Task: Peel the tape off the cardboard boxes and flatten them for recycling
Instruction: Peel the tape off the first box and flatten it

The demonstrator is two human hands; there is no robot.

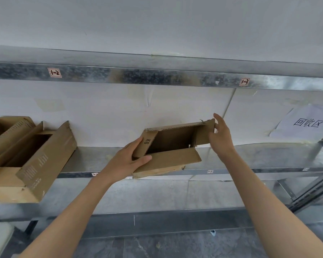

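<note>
A small brown cardboard box (168,161) marked "K6" is held over the front of the metal shelf (93,161), its flaps open and its dark inside facing me. My left hand (131,161) grips its left end, thumb across the near flap and fingers behind the left flap. My right hand (221,135) touches the right flap with nearly straight fingers. No tape is plainly visible on it.
Two larger open cardboard boxes (26,159) sit at the shelf's left, one overhanging the front edge. A white paper sign (306,121) is stuck to the back wall on the right. An upper shelf rail (157,75) runs overhead; a lower shelf (157,194) lies below.
</note>
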